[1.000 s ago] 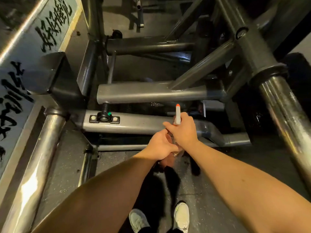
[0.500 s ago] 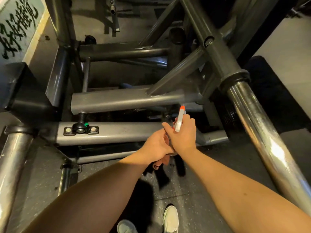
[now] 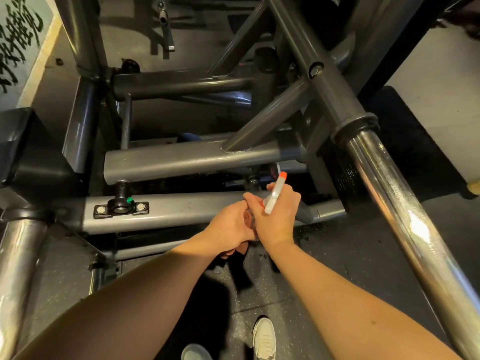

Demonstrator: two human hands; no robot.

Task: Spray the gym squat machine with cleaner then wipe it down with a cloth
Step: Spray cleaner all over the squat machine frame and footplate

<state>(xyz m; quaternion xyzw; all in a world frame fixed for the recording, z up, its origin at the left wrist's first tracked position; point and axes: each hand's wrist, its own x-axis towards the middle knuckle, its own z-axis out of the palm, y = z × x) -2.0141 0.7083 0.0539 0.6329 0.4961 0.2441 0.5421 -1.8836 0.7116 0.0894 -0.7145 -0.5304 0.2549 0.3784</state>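
Nozzle tilt changes: the spray bottle (image 3: 272, 197), upright a second ago, now leans toward the squat machine's grey crossbar (image 3: 181, 159), right hand (image 3: 278, 220) gripping it, left hand (image 3: 228, 227) curled beneath on something I cannot identify; spraying seems imminent.

1. The squat machine frame (image 3: 197, 157) is showing grey painted metal, smooth and mostly matt, with a dull sheen.
2. The bar (image 3: 389, 203) on the right is gleaming as polished, mirror-bright metal.
3. The spray bottle (image 3: 275, 193) is showing smooth white plastic at its head, tipped in orange.
4. The floor (image 3: 337, 255) is looking dark, speckled, rough and matt.
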